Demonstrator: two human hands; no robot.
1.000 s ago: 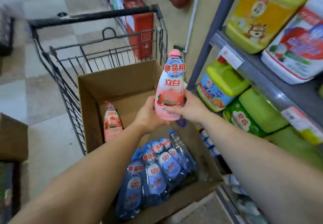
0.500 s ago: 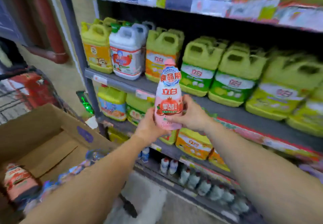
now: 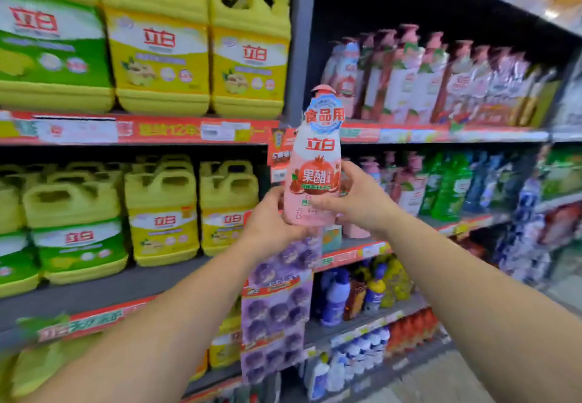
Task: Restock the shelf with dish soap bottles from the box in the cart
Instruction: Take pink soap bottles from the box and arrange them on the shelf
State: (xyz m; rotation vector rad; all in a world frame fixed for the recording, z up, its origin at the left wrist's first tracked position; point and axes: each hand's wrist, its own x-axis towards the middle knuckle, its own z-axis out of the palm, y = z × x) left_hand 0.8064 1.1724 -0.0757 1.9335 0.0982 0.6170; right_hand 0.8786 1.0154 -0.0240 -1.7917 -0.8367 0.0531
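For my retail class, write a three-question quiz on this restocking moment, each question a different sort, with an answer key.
1. True or false: the pink bottle is held upright by both the left hand and the right hand.
2. Multiple choice: the large jugs left of the grey upright are mostly A) blue, B) yellow, C) black.
3. Fill in: the row of pink bottles on the shelf stands to the ____ of the grey upright.

Key: 1 true; 2 B; 3 right.
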